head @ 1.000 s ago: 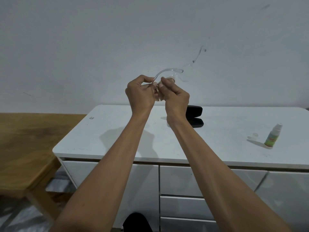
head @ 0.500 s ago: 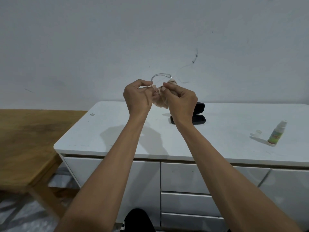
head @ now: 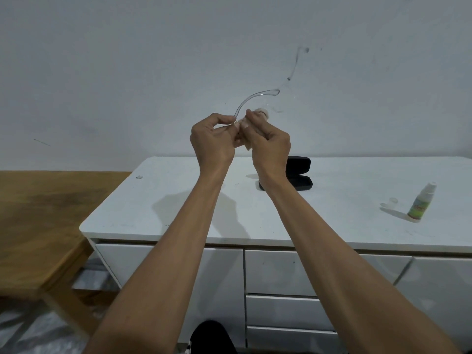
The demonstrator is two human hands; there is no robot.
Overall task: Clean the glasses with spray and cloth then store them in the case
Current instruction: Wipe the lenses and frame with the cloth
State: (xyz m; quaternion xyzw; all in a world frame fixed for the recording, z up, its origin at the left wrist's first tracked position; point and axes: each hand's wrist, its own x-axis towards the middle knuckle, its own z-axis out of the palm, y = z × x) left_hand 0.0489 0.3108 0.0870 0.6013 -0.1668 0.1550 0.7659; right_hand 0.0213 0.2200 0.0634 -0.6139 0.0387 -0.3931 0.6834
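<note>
Glasses: clear plastic-framed glasses (head: pixel 255 98), raised above white cabinet (head: pixel 332 213), pinched by my left hand (head: pixel 213 141).
Cloth: pale cloth (head: pixel 255 116), gripped in my right hand (head: pixel 270 146).
Technique: I rub gently (support the frame).

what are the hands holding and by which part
Left hand pinches the clear glasses where the temple arm leaves the fingers; right hand grips the bunched cloth against them.
</note>
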